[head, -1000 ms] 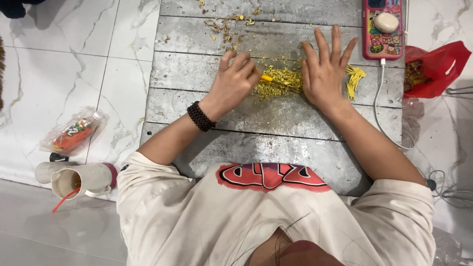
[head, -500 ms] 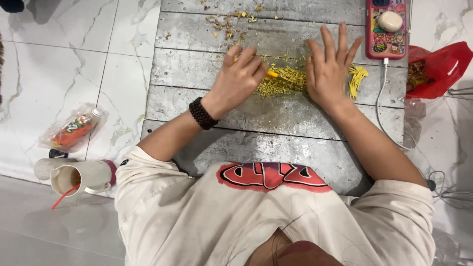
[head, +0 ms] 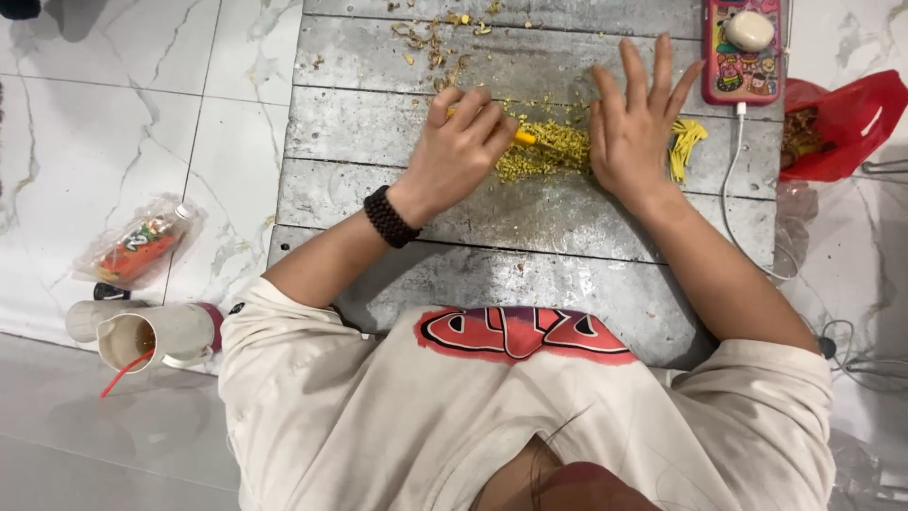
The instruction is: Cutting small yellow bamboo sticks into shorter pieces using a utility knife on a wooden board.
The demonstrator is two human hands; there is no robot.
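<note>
Nearby, left hand (head: 461, 142) curled around yellow tool (head: 523, 138); right hand (head: 636, 132) flat, fingers spread, on yellow crumbs (head: 542, 153); red bag (head: 842, 123) at right, clear orange-green packet (head: 137, 246) on floor at left.

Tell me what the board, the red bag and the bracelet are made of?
The board looks like wood painted silver-grey: plank seams run across it and the worn coat is patchy. The red bag seems thin plastic, crinkled and shiny. The bracelet on the left wrist looks like dark beads or braided cord; which one is too small to tell.
</note>
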